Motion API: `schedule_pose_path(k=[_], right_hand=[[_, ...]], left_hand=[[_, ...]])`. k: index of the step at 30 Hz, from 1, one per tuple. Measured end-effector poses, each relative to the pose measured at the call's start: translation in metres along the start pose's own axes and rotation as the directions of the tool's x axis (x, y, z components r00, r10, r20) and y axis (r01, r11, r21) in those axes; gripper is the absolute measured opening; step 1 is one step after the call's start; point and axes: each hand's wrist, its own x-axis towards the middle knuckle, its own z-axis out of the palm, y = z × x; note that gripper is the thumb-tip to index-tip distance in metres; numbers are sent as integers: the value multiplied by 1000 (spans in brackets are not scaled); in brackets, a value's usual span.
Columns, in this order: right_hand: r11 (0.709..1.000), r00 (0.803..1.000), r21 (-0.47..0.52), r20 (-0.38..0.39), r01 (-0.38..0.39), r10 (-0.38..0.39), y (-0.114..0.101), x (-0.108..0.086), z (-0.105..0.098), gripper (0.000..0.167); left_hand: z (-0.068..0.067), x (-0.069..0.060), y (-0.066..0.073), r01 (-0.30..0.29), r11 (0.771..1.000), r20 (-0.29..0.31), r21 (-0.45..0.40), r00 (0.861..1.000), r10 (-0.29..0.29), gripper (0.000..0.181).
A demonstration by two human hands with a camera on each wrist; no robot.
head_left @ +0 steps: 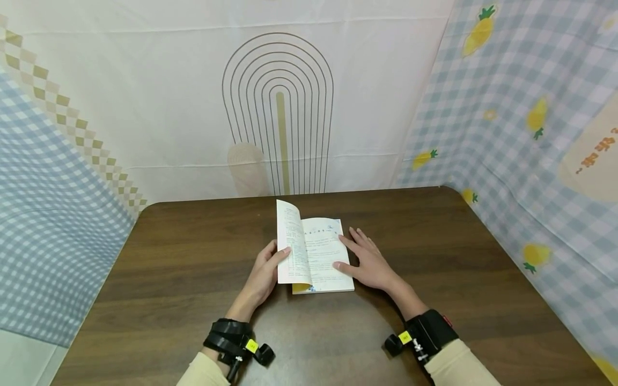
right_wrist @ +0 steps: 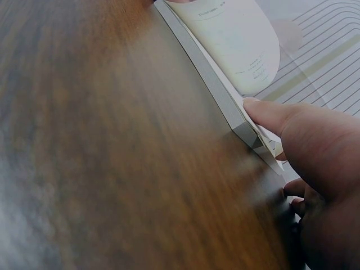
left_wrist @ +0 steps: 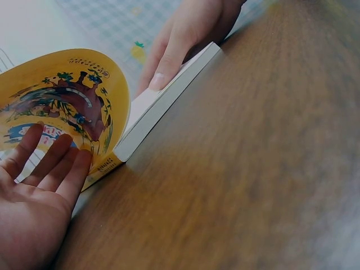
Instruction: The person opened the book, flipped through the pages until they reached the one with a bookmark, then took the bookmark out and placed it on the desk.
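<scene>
An open paperback book (head_left: 326,257) lies on the brown table, its left leaf curving upward. My left hand (head_left: 263,273) holds that raised leaf, thumb on the printed side and fingers behind. In the left wrist view the yellow illustrated cover (left_wrist: 73,95) bends up, with the fingers (left_wrist: 53,160) against its outer face. At the book's right edge rests my right hand (head_left: 370,264), fingers extended and thumb on the right page. The right wrist view shows the thumb (right_wrist: 270,115) touching the page near the corner of the thick page block (right_wrist: 205,73).
The wooden table (head_left: 193,236) extends around the book on all sides. Behind it hangs a white cloth (head_left: 145,107) with an arch pattern. Blue checked cloth (head_left: 512,161) with pineapples hangs at the right, and another checked cloth (head_left: 53,214) at the left. Both wrists wear black camera straps (head_left: 429,335).
</scene>
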Motion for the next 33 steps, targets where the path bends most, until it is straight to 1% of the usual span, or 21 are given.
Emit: schedule_pose_path(k=[11, 16, 33], right_hand=[[1000, 1000, -2, 0, -4, 4, -1, 0, 0, 83], [1000, 1000, -2, 0, -5, 5, -2, 0, -1, 81], [999, 999, 4, -12, 36, -36, -6, -2, -3, 79]], left_hand=[[-1, 1, -1, -7, 1000, 1, -6, 1000, 7, 44], [-1, 0, -1, 0, 1000, -3, -4, 1000, 0, 42], [1, -2, 2, 1, 1000, 4, 22, 1000, -1, 44]])
